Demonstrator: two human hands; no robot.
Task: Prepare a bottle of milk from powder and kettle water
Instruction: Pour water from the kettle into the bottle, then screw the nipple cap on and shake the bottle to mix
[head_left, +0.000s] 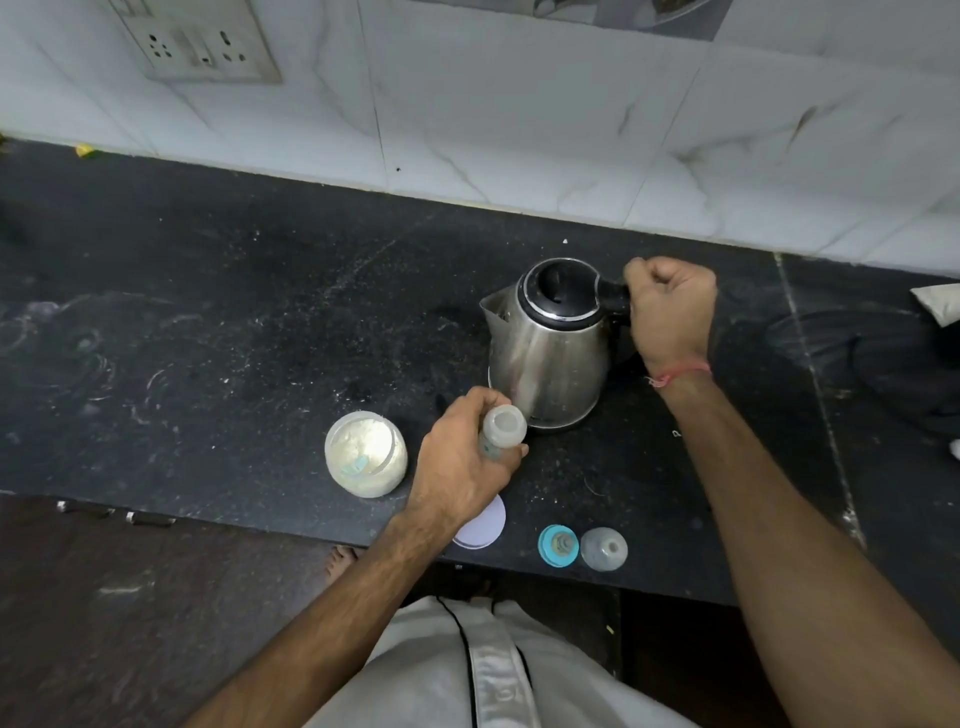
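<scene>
While the left hand (462, 462) fingers wrap the bottle (500, 431), the right hand (670, 306) fingers curl round the kettle (550, 343) handle.

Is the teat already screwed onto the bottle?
No: the bottle in the left hand is open-mouthed; the teat lies on the counter.

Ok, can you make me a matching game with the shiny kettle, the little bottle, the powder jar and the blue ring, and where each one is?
Things:
1. shiny steel kettle
2. small clear feeding bottle
3. round open jar of white powder
4. blue teat ring

Places:
A. near the counter's front edge, beside a clear cap
B. held in the left hand
C. handle gripped by the right hand
D. left of the left hand

Pairs: 1-C, 2-B, 3-D, 4-A
</scene>
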